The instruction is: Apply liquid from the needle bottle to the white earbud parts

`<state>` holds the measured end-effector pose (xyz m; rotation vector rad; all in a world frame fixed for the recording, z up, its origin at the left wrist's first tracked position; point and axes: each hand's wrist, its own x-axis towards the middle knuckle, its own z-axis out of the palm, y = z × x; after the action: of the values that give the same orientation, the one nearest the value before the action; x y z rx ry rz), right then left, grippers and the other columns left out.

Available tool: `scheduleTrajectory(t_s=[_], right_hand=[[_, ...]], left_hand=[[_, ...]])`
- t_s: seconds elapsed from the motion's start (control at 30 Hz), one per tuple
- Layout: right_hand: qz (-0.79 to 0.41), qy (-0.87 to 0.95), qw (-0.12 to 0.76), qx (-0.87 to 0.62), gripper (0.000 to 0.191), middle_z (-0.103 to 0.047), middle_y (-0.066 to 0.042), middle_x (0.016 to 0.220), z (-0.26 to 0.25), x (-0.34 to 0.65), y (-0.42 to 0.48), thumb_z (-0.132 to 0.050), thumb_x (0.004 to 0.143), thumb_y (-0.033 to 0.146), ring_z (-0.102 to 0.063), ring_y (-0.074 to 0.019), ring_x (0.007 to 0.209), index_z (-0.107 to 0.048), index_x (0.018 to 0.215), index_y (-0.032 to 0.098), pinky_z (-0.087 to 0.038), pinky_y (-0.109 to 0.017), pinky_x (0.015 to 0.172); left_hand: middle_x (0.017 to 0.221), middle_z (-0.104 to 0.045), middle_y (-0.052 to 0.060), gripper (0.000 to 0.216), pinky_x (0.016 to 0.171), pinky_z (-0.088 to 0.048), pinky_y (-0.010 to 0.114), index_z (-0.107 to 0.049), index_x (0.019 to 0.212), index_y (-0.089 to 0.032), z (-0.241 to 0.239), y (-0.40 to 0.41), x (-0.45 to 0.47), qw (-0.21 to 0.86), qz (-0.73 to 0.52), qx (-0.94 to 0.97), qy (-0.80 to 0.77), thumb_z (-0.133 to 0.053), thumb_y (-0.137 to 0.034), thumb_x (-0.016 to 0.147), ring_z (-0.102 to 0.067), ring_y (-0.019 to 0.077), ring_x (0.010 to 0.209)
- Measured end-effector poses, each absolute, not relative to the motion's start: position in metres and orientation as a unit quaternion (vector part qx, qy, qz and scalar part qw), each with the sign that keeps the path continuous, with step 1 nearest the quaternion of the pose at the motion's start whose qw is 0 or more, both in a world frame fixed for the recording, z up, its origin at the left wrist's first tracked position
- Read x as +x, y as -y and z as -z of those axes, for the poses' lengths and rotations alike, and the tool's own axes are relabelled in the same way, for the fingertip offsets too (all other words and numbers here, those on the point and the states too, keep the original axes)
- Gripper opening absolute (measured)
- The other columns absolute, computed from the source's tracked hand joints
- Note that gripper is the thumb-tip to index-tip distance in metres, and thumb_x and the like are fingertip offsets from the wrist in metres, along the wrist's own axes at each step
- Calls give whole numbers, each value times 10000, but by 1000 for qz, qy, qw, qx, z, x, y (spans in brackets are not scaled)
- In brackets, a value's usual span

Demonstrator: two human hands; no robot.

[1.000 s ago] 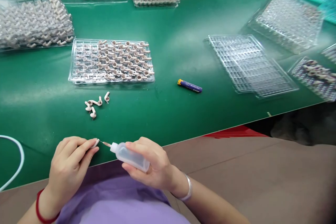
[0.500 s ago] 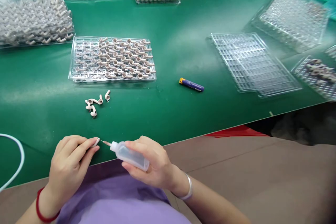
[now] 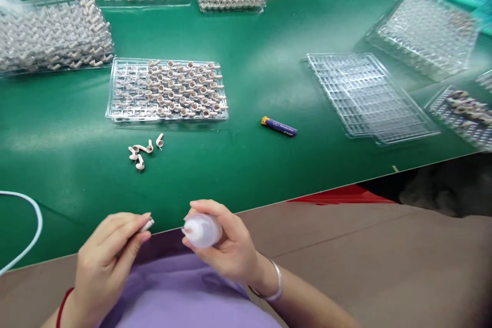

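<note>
Grips the bottle [image 3: 205, 230] in the curled right hand [image 3: 233, 240], having swung it off the earpiece [image 3: 146, 224] and tipped it up: likely not dispensing now. Pinches that slim, pale, mostly hidden earpiece in the left hand [image 3: 109, 252], by the tabletop's [image 3: 230, 174] near edge. Has loose earpieces [image 3: 140, 163] beyond.
</note>
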<state>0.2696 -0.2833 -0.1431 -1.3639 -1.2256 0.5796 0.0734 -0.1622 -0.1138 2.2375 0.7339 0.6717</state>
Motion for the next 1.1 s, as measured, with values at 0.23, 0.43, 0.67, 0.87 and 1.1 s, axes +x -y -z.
scheduleTrajectory(t_s=[0.23, 0.43, 0.67, 0.87, 1.1], right_hand=[[-157, 601, 584, -523, 417, -629, -84, 950, 154, 237, 278, -589, 822, 33, -620, -180, 810, -528, 1203, 190, -576, -291, 678], [-100, 635, 538, -545, 272, -625, -71, 874, 163, 233, 280, -594, 858, 77, -571, -180, 755, -559, 1110, 172, -519, -322, 651], [-91, 650, 488, -575, 180, -644, -63, 869, 167, 232, 282, -542, 879, 89, -583, -182, 767, -579, 1034, 172, -469, -346, 699], [-100, 646, 486, -580, 169, -667, -66, 860, 164, 233, 280, -554, 881, 100, -603, -181, 769, -604, 1029, 163, -467, -338, 708], [-105, 639, 507, -568, 188, -729, -48, 866, 160, 233, 278, -550, 880, 105, -621, -181, 772, -598, 1047, 176, -468, -336, 728]], left_hand=[[886, -765, 65, 305, 618, -559, 236, -769, 968, -240, 116, 206, 72, 677, -127, 537, -487, -681, -489, 815, -706, 201, 774], [616, -605, -5, 430, 482, -380, 174, -734, 906, -186, 133, 214, 72, 790, -81, 343, -502, -751, -572, 717, -436, 67, 494], [595, -612, 2, 431, 460, -309, 183, -745, 859, -154, 154, 220, 68, 791, -98, 318, -513, -772, -554, 700, -295, 27, 417], [636, -652, 27, 416, 524, -399, 195, -756, 836, -146, 156, 220, 71, 771, -115, 326, -535, -785, -535, 691, -437, 66, 476], [576, -626, 20, 458, 412, -313, 177, -746, 749, -142, 150, 216, 78, 756, -106, 340, -549, -817, -570, 602, -361, 45, 415]])
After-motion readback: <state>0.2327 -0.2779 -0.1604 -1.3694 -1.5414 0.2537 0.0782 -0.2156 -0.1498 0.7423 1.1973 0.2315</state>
